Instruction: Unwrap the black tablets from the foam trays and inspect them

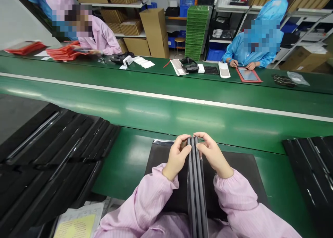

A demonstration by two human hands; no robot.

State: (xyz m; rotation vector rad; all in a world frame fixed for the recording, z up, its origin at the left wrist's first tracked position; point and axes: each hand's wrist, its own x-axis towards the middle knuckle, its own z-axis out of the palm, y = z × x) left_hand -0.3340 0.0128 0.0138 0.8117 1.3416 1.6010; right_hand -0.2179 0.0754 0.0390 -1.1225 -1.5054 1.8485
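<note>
A bundle of three thin dark grey panels (196, 186) stands on edge in front of me, their long narrow sides facing up. My left hand (178, 156) grips its far end from the left, thumb and fingers bent against the outer panel. On the right side, my right hand (213, 156) pinches the same end, with what looks like clear film by its fingers. Both hands are closed. Beneath the bundle a flat black sheet or pouch (239, 168) lies on the green table. What the panels are exactly cannot be made out.
Overlapping black pouches (62, 144) are piled at left, and more black pouches (312, 172) lie at right. Papers with a yellow sheet (75, 227) sit low left. Across the green conveyor (145, 109), a co-worker in pink (104, 36) and one in blue (260, 50) handle flat items.
</note>
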